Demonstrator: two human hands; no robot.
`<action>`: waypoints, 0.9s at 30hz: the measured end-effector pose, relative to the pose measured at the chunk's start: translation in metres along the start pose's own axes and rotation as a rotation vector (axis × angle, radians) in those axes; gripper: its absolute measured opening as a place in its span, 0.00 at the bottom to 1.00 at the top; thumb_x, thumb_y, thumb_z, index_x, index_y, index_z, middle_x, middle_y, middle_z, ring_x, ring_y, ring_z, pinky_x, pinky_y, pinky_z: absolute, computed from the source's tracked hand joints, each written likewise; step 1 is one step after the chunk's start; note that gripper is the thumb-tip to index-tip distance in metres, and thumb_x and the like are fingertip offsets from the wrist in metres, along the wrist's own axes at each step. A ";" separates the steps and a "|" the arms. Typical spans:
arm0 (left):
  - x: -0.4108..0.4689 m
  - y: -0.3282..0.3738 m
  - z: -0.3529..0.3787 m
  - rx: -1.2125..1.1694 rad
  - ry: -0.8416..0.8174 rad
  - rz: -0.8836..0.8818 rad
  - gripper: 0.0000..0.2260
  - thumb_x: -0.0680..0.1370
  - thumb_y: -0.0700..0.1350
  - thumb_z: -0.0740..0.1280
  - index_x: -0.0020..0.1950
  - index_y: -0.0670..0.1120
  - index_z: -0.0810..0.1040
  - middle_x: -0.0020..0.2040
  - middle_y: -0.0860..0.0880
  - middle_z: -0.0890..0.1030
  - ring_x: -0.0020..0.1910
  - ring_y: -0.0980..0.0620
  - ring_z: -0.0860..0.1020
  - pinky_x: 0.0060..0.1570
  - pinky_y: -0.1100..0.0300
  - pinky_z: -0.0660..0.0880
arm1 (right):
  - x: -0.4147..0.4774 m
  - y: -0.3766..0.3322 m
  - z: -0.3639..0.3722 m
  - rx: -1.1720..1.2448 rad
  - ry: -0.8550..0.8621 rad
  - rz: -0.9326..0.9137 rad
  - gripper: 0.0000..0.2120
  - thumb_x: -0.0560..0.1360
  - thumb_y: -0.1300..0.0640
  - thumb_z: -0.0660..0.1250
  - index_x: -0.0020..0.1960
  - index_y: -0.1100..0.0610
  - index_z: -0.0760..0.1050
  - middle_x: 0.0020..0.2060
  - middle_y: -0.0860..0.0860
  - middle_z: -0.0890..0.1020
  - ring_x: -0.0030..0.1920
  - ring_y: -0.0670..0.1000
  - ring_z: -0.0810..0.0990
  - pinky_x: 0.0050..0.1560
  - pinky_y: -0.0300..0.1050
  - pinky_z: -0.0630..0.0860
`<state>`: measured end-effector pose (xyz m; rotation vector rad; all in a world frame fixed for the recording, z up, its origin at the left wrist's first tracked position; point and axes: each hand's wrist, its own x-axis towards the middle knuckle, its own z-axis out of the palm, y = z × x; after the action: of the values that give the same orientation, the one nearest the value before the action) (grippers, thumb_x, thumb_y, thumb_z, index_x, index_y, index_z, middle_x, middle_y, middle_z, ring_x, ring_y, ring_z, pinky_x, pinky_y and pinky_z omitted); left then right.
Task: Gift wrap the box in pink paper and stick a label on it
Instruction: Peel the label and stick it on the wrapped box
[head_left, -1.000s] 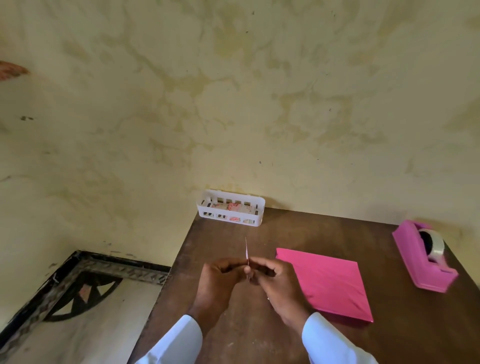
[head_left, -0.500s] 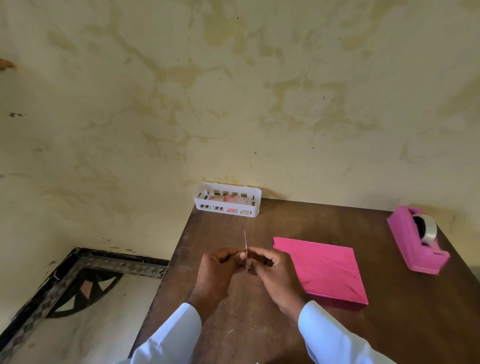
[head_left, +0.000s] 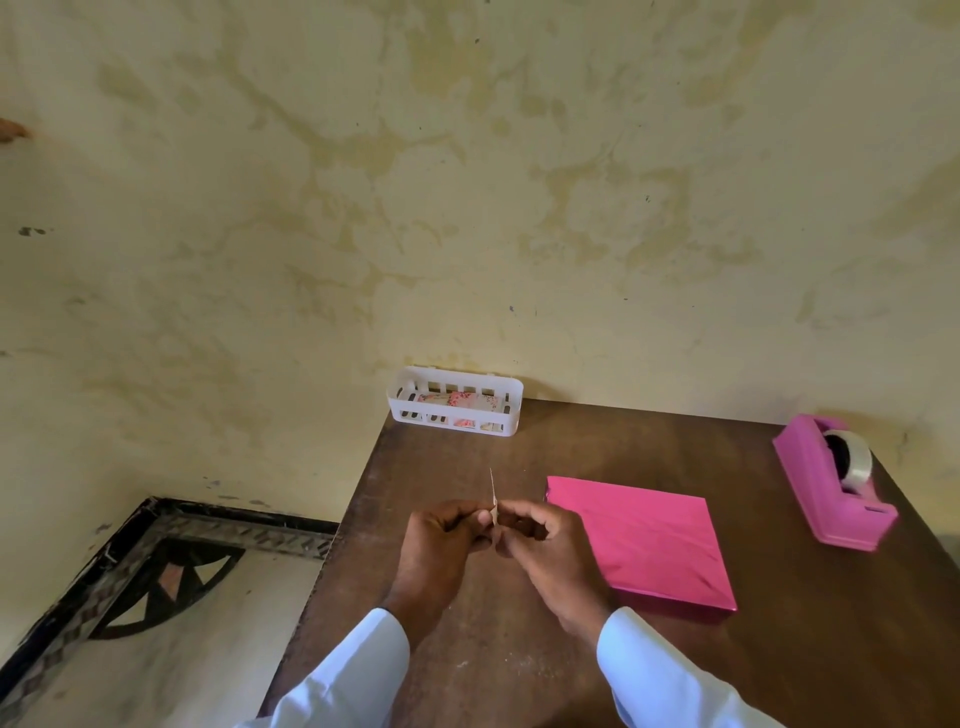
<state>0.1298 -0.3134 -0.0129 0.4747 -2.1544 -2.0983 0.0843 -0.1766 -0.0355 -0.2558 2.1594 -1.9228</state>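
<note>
Label (head_left: 492, 489) upright between curled left hand (head_left: 441, 543) and right hand (head_left: 553, 548)

Soft daylight, sharp, wide-angle edge warp.

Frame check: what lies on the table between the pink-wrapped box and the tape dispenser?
Nothing. In the head view, only bare brown tabletop separates the pink-wrapped box from the tape dispenser.
</note>
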 end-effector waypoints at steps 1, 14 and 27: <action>0.001 0.000 0.000 0.020 0.004 0.000 0.10 0.80 0.36 0.66 0.46 0.47 0.86 0.43 0.49 0.86 0.46 0.50 0.84 0.49 0.58 0.81 | -0.001 -0.001 0.001 -0.003 -0.009 0.002 0.13 0.71 0.63 0.76 0.55 0.53 0.84 0.45 0.50 0.87 0.48 0.51 0.85 0.51 0.48 0.83; 0.012 0.017 -0.012 0.095 0.178 -0.115 0.08 0.78 0.35 0.69 0.53 0.46 0.80 0.45 0.49 0.85 0.42 0.54 0.85 0.37 0.65 0.80 | 0.019 -0.005 -0.010 0.185 0.207 0.206 0.09 0.78 0.67 0.68 0.48 0.55 0.82 0.45 0.54 0.85 0.50 0.55 0.83 0.47 0.47 0.82; 0.014 0.010 -0.010 -0.321 0.050 -0.150 0.07 0.80 0.35 0.66 0.56 0.37 0.81 0.49 0.39 0.85 0.48 0.41 0.84 0.52 0.48 0.81 | 0.008 -0.011 -0.005 -0.735 0.044 -0.613 0.18 0.70 0.55 0.77 0.59 0.53 0.79 0.53 0.46 0.78 0.54 0.44 0.74 0.54 0.40 0.76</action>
<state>0.1174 -0.3272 -0.0046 0.6602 -1.7567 -2.4224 0.0751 -0.1751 -0.0240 -1.1152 2.9775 -1.2379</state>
